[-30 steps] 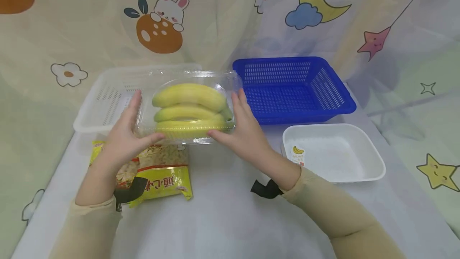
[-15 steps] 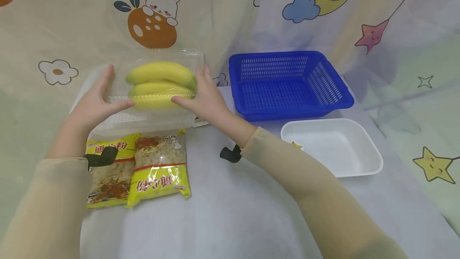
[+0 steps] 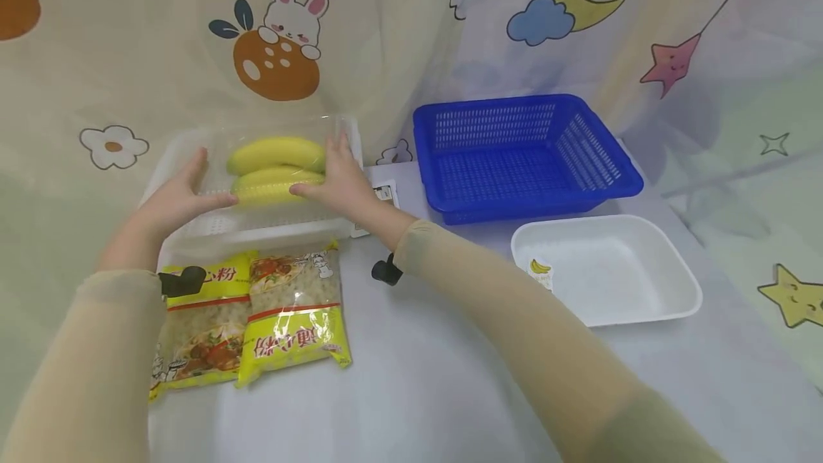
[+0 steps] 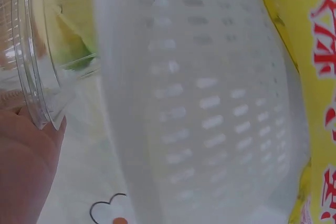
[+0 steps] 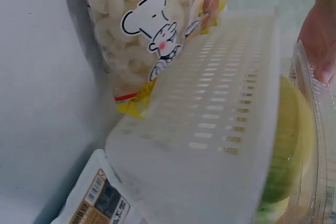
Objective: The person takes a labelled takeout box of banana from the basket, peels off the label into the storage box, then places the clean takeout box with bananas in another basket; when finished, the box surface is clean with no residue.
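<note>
Both hands hold a clear plastic clamshell box point(image 3: 315, 127) of yellow bananas point(image 3: 276, 154) by its two ends. My left hand point(image 3: 163, 209) grips the left end, thumb along the front; my right hand point(image 3: 343, 188) grips the right end the same way. In the head view the box overlaps the white slotted basket point(image 3: 257, 231). The left wrist view has the box edge point(image 4: 31, 77) beyond the basket wall point(image 4: 210, 103), with fingers at its corner. From the right wrist, the bananas point(image 5: 286, 145) show past the basket's rim, their lower part hidden.
Two yellow pasta bags point(image 3: 296, 313) lie in front of the white basket. A small labelled packet point(image 3: 386, 195) sits by its right side. Further right stand a blue slotted basket point(image 3: 514, 163) and a white tray point(image 3: 617, 270) with a banana sticker. A printed curtain point(image 3: 398, 34) hangs behind.
Both hands have carried the box of bananas left, away from the blue basket, to over the white basket, then lowered it there. The pasta bags have come into fuller view.
</note>
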Motion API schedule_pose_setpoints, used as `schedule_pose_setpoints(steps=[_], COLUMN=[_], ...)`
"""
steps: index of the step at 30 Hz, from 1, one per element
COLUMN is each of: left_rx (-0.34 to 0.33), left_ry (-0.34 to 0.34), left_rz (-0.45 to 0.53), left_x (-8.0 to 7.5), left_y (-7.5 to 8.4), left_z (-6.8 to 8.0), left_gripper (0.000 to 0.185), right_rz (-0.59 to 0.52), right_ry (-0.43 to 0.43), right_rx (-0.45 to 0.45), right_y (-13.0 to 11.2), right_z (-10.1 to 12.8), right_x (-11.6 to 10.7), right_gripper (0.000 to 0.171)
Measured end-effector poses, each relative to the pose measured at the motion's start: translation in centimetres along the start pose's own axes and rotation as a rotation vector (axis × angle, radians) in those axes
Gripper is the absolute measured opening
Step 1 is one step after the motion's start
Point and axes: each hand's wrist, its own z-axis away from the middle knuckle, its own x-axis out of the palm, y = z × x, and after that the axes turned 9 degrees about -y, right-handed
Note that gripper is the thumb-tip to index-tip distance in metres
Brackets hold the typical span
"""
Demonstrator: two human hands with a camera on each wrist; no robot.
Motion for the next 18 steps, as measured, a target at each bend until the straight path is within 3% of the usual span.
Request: schedule_pose_setpoints(steps=[10,18], left_rx=[-0.051,-0.095], left_ry=[-0.083,-0.121], left_rz=[0.009,-0.046], left_x=[0.6,0.9], left_y=[-2.7,-3.9], left_z=[-0.9,-1.4], left_gripper=[0.103,0.103], right_rz=[0.015,0.117], right_ry=[-0.059,-0.099], right_rx=[0.042,0.077], right_y=[1.0,1.2], right_z=[-2.0,-2.7], right_x=[2.6,3.7], right_gripper=[0.109,0.105])
